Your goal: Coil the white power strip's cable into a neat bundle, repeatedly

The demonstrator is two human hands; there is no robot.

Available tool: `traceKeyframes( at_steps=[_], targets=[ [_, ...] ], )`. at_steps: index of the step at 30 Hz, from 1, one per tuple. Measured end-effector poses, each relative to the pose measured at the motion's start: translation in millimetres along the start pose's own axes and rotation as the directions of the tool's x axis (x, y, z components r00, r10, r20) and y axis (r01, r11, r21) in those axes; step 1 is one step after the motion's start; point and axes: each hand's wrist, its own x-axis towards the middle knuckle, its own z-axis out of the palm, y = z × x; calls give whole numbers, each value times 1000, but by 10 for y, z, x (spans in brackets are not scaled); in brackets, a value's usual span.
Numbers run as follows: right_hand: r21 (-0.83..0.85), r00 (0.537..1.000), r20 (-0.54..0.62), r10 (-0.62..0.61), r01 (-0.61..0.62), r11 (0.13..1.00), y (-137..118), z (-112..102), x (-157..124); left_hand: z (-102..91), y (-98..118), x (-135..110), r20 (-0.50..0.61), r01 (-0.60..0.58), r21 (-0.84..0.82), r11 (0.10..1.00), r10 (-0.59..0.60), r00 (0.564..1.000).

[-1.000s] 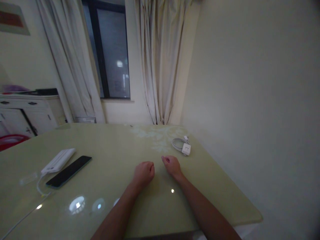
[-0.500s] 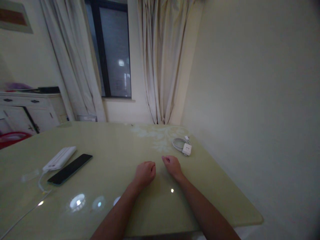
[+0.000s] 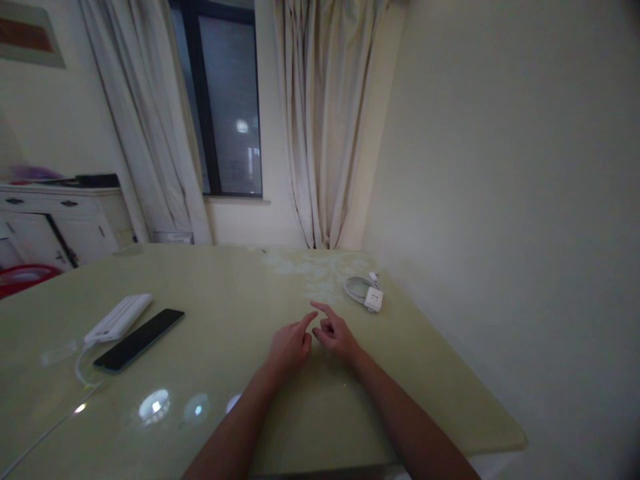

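Holding nothing visible in left hand [image 3: 290, 348] or right hand [image 3: 338, 335]; extending 1 index finger each, curling the rest. Find white socket [image 3: 374, 299] on table [image 3: 215, 300] beyond right hand. Could knock fingertips by closing inward, or snag coiled cable [image 3: 347, 289] by overreaching.

The table [image 3: 225, 300] is pale yellowish green, with a whitish leaf pattern [image 3: 330, 265] towards its far edge. The socket [image 3: 374, 298] is white with dark holes, its cord [image 3: 346, 287] light grey. The phone [image 3: 143, 339] has a black face and a bluish-green edge; the power bank [image 3: 119, 319] and cable [image 3: 39, 440] are white. The curtains [image 3: 330, 120] are cream, the window frame [image 3: 203, 100] near-black, the cabinet [image 3: 83, 233] white, the chair [image 3: 15, 288] red.
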Motion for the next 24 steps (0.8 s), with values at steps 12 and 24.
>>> traceKeyframes(
  at_steps=[12,24],
  targets=[
    [-336,972,-196,126,-187,923,140,-150,136,43,-44,33,30,-25,102,994,22,999],
    [-839,885,-302,355,-423,342,215,-618,621,33,-41,110,-96,49,-122,991,-61,994]
  ],
)
